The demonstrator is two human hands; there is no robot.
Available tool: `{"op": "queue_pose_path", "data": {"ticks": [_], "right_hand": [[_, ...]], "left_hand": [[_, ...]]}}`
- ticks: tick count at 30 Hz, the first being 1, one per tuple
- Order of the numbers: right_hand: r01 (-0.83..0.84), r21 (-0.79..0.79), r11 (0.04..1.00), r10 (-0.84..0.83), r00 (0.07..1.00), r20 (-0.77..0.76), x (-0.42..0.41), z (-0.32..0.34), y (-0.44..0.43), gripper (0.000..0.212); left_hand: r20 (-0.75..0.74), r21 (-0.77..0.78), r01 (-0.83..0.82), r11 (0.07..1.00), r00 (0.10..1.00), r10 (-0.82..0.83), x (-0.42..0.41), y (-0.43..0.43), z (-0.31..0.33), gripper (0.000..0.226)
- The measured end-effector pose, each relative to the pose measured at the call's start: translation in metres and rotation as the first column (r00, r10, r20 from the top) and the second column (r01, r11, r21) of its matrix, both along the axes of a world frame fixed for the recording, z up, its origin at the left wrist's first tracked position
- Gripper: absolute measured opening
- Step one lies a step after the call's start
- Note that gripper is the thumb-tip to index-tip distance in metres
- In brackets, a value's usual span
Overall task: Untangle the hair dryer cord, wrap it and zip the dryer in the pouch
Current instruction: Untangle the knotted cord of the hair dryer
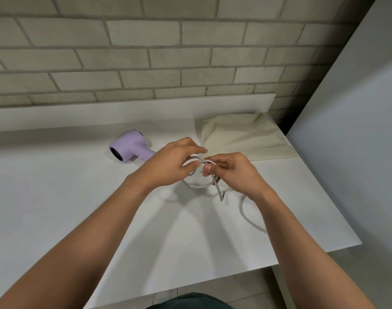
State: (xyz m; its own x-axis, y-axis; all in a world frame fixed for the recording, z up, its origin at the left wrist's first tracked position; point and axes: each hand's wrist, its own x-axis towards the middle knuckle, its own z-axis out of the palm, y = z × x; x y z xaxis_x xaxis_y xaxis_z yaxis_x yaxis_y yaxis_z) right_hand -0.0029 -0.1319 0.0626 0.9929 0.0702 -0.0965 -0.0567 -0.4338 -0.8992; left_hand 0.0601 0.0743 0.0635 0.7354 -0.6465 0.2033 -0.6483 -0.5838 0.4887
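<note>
Cord: pale grey, round, flexible power cord (218,190). A few loops are crossed over one another and held just above the white counter (79,197), mid-depth, right of centre. One slack run trails toward the front-right edge and passes under the right forearm. Plug not visible.

Handling (my est.): light, soft but springy, so the loops will want to reopen. Jacket looks smooth, prob. slippery under a light pinch. Not fragile, but I wouldn't yank at the crossing, as that would likely tighten the tangle. Best hold: a strand right beside the crossing, w/ the other hand keeping the loop open.

Hands: both on the cord, close together, nearly touching.
- Left hand (170,166) comes over the loops from the left, fingers hooked on the top of the coil, index out straight.
- Right hand (233,172) pinches one strand betw. thumb & forefinger at the crossing.

Dryer: lilac plastic hair dryer (129,148) lies on its side on the counter, back-left of the left hand, handle pointing toward that hand. Handle end is hidden behind the hand, so I can't see where the cord joins.

Pouch: cream cloth pouch (241,137) lies flat at the back-right corner, just behind the right hand. Can't make out the zip.

Behind the counter: pale brick wall (146,52).
</note>
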Motion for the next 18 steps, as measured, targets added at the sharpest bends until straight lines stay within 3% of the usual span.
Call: {"op": "queue_pose_path", "data": {"ticks": [2, 4, 7, 10, 14, 16, 18], "right_hand": [[-0.019, -0.03, 0.999, 0.02, 0.999, 0.027, 0.002, 0.0, -0.002, 0.013], [-0.003, 0.002, 1.0, 0.002, 0.999, 0.035, 0.002, -0.001, -0.004, 0.013], [0.016, 0.15, 0.989, -0.015, 1.0, -0.003, -0.002, -0.002, -0.005, 0.015], [0.014, 0.221, 0.975, -0.01, 1.0, -0.022, -0.006, -0.003, -0.004, 0.02], [0.004, 0.271, 0.963, 0.001, 1.0, -0.021, -0.005, -0.005, -0.004, 0.02], [-0.013, 0.27, 0.963, 0.013, 1.0, 0.001, -0.004, -0.004, -0.005, 0.02], [-0.026, 0.235, 0.972, 0.02, 0.999, 0.028, -0.003, -0.001, -0.005, 0.02]], "left_hand": [[0.058, 0.116, 0.081, 0.99, 0.994, -0.088, 0.002, -0.006, 0.006, 0.031], [0.095, 0.133, 0.115, 0.984, 0.987, -0.129, 0.008, -0.008, 0.012, 0.028], [0.011, 0.001, 0.088, 0.996, 0.996, -0.088, 0.014, -0.006, 0.024, 0.022], [-0.2, -0.164, -0.039, 0.986, 0.98, 0.005, 0.014, -0.003, 0.028, 0.018], [-0.488, -0.446, -0.34, 0.828, 0.868, 0.093, 0.009, 0.0, 0.025, 0.018], [-0.523, -0.506, -0.414, 0.757, 0.845, 0.113, 0.007, 0.0, 0.018, 0.023], [-0.421, -0.462, -0.381, 0.801, 0.889, 0.18, 0.009, 0.001, 0.009, 0.025]]}}
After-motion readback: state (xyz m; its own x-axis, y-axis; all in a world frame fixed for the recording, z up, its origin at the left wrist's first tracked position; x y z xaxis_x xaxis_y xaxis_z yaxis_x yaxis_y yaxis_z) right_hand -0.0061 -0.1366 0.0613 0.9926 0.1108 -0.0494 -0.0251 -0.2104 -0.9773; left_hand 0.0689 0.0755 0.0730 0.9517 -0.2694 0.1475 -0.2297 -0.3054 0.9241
